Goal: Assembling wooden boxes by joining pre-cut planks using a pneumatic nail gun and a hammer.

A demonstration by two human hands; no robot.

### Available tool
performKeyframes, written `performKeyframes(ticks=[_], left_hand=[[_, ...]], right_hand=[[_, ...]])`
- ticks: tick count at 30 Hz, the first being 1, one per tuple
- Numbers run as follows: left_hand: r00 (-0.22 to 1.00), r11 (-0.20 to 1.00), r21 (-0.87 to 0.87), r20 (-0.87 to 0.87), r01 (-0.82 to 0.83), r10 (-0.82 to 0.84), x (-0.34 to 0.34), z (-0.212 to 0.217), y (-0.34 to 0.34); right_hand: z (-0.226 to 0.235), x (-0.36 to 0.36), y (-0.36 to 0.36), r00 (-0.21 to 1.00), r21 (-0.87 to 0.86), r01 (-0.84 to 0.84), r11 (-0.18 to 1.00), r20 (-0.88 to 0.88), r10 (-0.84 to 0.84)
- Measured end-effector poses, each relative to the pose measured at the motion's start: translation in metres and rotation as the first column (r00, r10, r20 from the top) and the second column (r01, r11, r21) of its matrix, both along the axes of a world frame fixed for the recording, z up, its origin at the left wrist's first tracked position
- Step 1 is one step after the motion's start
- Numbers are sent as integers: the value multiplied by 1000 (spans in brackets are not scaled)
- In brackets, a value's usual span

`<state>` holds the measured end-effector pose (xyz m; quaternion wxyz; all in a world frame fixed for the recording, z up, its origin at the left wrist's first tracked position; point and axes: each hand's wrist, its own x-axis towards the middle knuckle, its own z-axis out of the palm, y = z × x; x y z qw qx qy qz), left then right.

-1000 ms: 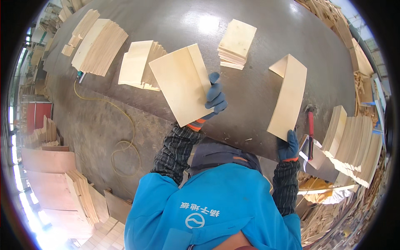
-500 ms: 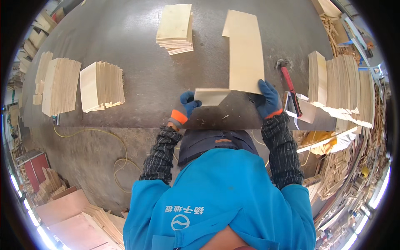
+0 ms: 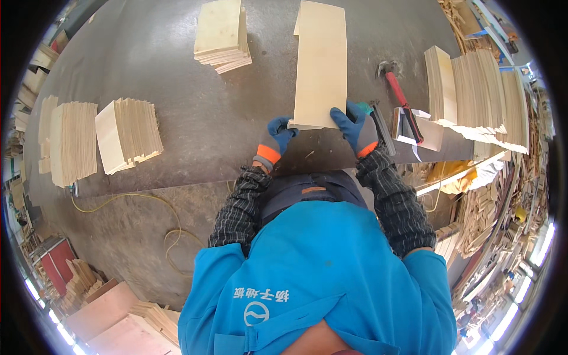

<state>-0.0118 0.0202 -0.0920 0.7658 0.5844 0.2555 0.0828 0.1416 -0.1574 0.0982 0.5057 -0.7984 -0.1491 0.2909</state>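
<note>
One pale plywood panel is laid flat on the bench, its near edge gripped by two gloved hands: left hand at seven o'clock, right hand at five o'clock. One red-handled hammer lies at three o'clock. Four stacks of boards are counted: one at ten o'clock, two at eight o'clock, one at three o'clock.

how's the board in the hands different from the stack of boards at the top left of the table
The long board is a single long, narrow sheet; the stack is many shorter, squarer sheets piled up and slightly fanned. The long board is gripped at its near end by the left hand and right hand, both in blue gloves; the stack lies untouched, away from both hands. Both are pale, thin wood on the same grey table.
</note>
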Motion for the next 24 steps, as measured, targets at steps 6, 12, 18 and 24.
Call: performKeyframes(ticks=[6,12,18,24], left_hand=[[985,760,639,170,-124,18,-20,81,10],[998,909,417,-56,6,19,-24,141,3],[997,972,233,80,-19,0,-12,128,5],[985,973,232,166,2,-42,-5,125,4]], right_hand=[[5,-10,-2,997,-28,33,999,75,-31],[8,-27,-22,927,-18,-154,988,343,151],[2,-18,-27,869,-26,-253,967,434,239],[5,-1,-38,794,-138,-332,933,493,355]])
